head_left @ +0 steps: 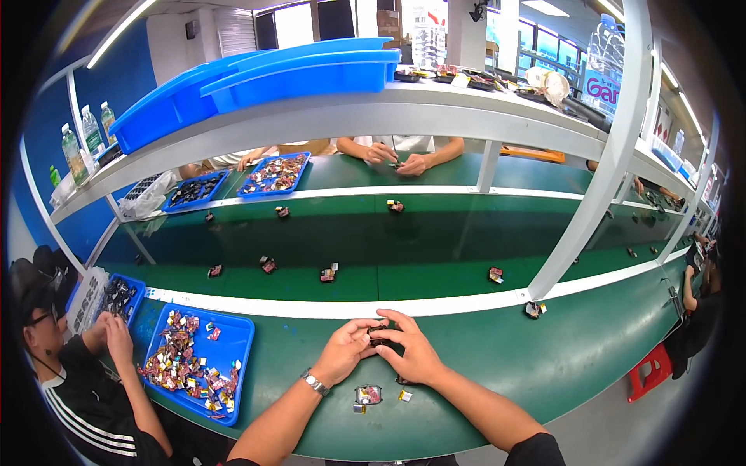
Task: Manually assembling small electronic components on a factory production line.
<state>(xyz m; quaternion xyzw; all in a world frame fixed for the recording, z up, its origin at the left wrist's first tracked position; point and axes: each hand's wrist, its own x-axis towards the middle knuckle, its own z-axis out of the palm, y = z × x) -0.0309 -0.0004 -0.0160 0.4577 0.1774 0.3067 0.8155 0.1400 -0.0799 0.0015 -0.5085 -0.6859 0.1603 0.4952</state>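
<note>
Blue wall, grey floor, green worktable, white shelf, bright windows, tube light

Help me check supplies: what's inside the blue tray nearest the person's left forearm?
The blue tray holds many small reddish, white and yellow parts, piled thickest toward the left. Its bottom shows at upper right; anything beneath the piled parts is hidden.

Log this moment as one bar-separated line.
left hand: holding small dark part | right hand: holding same part | green table: small squarish unit near hands | left side: blue tray of loose parts
</note>
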